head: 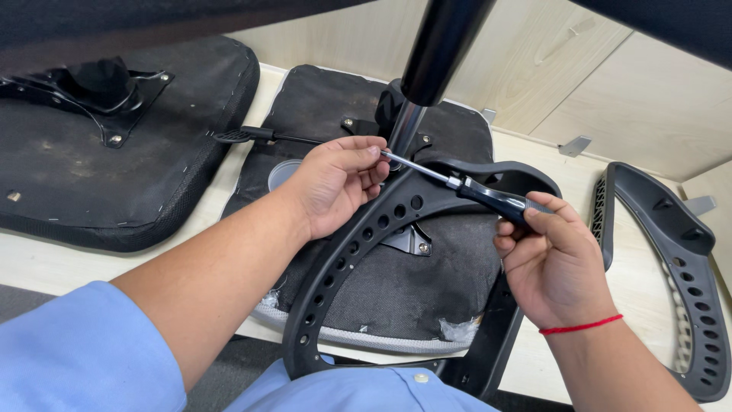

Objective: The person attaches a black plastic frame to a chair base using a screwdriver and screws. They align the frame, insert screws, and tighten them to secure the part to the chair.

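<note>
- Far left: spare black fabric-covered seat pan w/ metal bracket (114, 145), upside down on pale wooden bench (46, 263). Not touched.
- L hand (335, 183): fingers pinched narrow round the bare steel shaft, close to the tip, steadying it near the chrome gas-lift column (404, 126).
- Centre: upturned black fabric seat base (427, 282), black perforated plastic armrest frame (358, 252) lying across it.
- Screwdriver w/ steel shaft + glossy black handle (457, 183) spans hand to hand, tilted, above frame's upper bend.
- Handling, my read: driver light, stiff; glossy handle prob slippery, so grip it full-hand, guide at shaft. Frame rigid but light, hold by a bar.
- R hand (553, 259): closed on handle's rear end, red thread on wrist.
- Far right: second black perforated armrest frame (679, 267) flat on bench, well apart.
</note>
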